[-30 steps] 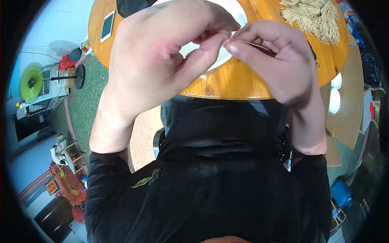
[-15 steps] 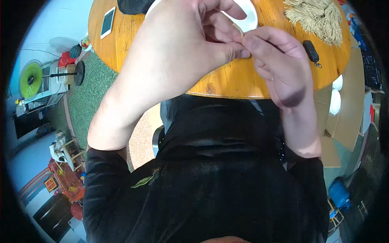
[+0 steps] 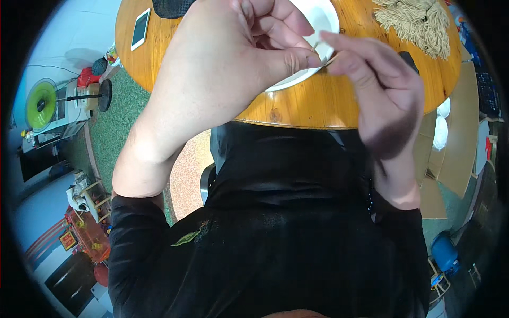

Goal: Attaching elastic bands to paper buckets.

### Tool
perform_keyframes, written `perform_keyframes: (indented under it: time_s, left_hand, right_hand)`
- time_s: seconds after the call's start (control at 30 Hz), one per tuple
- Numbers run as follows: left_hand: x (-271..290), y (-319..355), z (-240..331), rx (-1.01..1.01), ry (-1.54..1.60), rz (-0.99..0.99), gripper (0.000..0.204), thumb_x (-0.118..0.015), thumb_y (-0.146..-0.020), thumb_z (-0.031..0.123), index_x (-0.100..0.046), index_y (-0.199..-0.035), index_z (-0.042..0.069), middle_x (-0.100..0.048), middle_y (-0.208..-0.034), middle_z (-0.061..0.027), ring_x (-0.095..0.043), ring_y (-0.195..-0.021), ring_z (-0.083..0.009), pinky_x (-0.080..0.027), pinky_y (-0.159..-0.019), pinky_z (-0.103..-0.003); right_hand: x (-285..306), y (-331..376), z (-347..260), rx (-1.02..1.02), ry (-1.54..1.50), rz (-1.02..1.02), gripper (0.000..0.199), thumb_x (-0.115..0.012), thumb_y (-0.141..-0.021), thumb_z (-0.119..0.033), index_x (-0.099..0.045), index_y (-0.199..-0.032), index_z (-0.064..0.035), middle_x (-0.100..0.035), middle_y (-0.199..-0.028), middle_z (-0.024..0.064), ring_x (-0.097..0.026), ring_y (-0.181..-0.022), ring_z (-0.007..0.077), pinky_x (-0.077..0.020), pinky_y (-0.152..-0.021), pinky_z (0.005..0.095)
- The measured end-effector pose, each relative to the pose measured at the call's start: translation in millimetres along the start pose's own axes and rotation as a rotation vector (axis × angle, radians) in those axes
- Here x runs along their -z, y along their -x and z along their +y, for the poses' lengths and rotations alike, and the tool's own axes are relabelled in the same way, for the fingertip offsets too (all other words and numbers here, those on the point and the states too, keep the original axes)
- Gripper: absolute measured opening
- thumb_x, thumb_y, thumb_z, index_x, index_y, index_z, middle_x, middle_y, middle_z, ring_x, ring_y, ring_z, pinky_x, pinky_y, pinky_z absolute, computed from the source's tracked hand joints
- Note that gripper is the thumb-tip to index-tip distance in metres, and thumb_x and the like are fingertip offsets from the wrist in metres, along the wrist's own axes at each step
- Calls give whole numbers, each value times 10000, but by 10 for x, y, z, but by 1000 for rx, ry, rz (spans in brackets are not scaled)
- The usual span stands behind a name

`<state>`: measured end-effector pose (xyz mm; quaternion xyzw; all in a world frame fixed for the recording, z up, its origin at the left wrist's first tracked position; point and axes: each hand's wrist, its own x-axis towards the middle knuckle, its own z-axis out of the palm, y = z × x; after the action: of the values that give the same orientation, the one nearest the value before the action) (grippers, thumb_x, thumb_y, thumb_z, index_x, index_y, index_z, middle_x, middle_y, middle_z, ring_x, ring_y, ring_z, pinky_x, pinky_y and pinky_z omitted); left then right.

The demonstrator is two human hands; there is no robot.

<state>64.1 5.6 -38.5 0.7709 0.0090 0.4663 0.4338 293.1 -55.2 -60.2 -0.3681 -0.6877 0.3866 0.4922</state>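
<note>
Above the near part of the round table, my left hand (image 3: 228, 63) pinches a thin beige strand (image 3: 325, 63) between thumb and fingers. The strand's other end meets the thumb tip of my right hand (image 3: 384, 87), whose fingers are slightly blurred. My right index finger stretches out above the strand. Behind and beneath the hands lies a white plate (image 3: 326, 18), largely covered by my left hand. A bundle of beige yarn (image 3: 416, 24) rests at the table's far right.
The wooden table (image 3: 297, 114) holds a white phone (image 3: 140, 29) at the left and a black mesh item (image 3: 174, 7) at the far edge. A dark key fob (image 3: 409, 61) is partly behind my right hand. Flattened cardboard (image 3: 456, 138) lies right of the table; a green fan (image 3: 41, 104) stands left.
My right hand has moved right and slightly nearer, its index finger lifting away from the thumb. My left hand has shifted slightly left, and more of the plate shows.
</note>
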Motion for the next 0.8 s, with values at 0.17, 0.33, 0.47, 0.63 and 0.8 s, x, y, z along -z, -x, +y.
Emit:
perform_keyframes:
  time_s: [0.17, 0.33, 0.47, 0.63, 0.8]
  left_hand:
    - [-293, -328, 571, 1078, -258, 251, 51, -791, -980, -19, -760, -1020, -21, -791, -944, -62, -722, -853, -79, -583, -769, -227]
    - [-212, -233, 329, 1099, -240, 239, 45, -789, -995, 12, -772, -1026, -17, -789, -942, -54, -698, -827, -70, -572, -760, -226]
    - [65, -6, -207, -89, -67, -92, 66, -789, -995, 8, -742, -1040, -5, -767, -943, -33, -687, -862, -60, -557, -768, -215]
    - [-44, -83, 9, -19, -9, -69, 129, -790, -992, -1, -700, -1084, 4, -740, -945, -15, -671, -862, -57, -545, -765, -202]
    - [-187, -287, 433, 1092, 14, 242, 130, -791, -994, 2, -725, -1105, -12, -751, -942, -17, -673, -854, -58, -550, -766, -205]
  right_hand:
    - [116, -81, -30, -106, 111, 78, 134, -705, -1053, -58, -774, -1127, 29, -785, -1009, 71, -733, -968, 125, -545, -916, 236]
    - [323, -214, 82, -170, 29, -99, 140, -718, -1043, -40, -772, -1155, 26, -788, -1004, 72, -744, -945, 123, -566, -896, 245]
    - [279, -292, 94, -96, -126, -159, 136, -721, -1034, -17, -774, -1151, 27, -789, -1033, 93, -760, -944, 153, -589, -891, 264]
    - [172, -386, -210, -250, -69, -110, 121, -778, -961, 56, -776, -1082, 64, -771, -981, 108, -731, -876, 108, -570, -792, 231]
    - [319, -375, 240, 67, -134, -204, 148, -721, -1028, 1, -767, -1161, 47, -782, -1026, 110, -770, -944, 181, -601, -900, 285]
